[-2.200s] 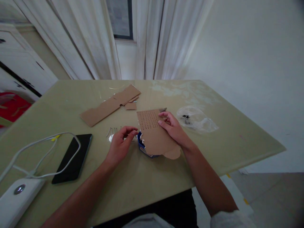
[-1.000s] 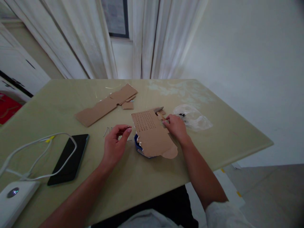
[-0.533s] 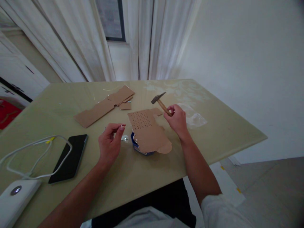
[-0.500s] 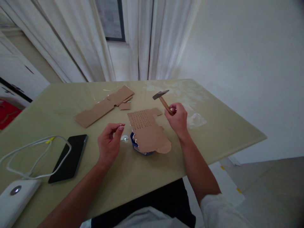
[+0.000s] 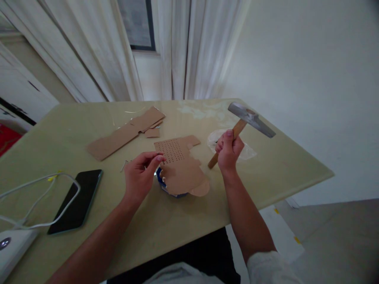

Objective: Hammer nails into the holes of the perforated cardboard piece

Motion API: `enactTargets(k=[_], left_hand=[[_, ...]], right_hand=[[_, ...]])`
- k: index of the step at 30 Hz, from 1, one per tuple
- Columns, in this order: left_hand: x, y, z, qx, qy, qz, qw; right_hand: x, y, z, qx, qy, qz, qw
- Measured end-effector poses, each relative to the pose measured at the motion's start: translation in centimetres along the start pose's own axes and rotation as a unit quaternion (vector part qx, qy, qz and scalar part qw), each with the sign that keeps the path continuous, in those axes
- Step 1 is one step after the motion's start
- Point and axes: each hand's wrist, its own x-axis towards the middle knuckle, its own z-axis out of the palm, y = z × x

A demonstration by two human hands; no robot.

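Note:
My right hand (image 5: 229, 152) is wrapped round the wooden handle of a hammer (image 5: 251, 118), raised above the table with its metal head up and to the right. My left hand (image 5: 140, 173) is closed in a pinch over the cardboard's left edge. A small thin nail, mostly hidden, seems to be between thumb and forefinger. The brown cardboard piece (image 5: 185, 173) has rows of small holes (image 5: 170, 150) in its far part. It lies over a blue container (image 5: 161, 181), whose rim shows at the left. Thin metal pieces (image 5: 123, 165) lie behind my left hand.
More cardboard strips (image 5: 118, 138) lie at the back left. A crumpled clear plastic bag (image 5: 247, 153) sits beyond my right hand. At left are a black phone (image 5: 77, 201), a white cable (image 5: 66, 207) and a white device (image 5: 14, 252). The table edge (image 5: 296, 188) slants at right.
The hammer has been lifted and turned, its head now up and to the right. My left hand has moved right, to the cardboard's holed part.

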Motion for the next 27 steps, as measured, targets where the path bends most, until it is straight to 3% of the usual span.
enactTargets(k=[8,27], left_hand=[[-0.1,-0.3,-1.1,-0.017,-0.061,0.008,0.998],[-0.2,-1.1,-1.1,-0.016,-0.101,-0.009,0.995]], right_hand=[[-0.9,-0.4,0.2,0.012,-0.056,0.009,0.998],[0.2,-0.8,0.0,0.049,-0.045,0.017,0.998]])
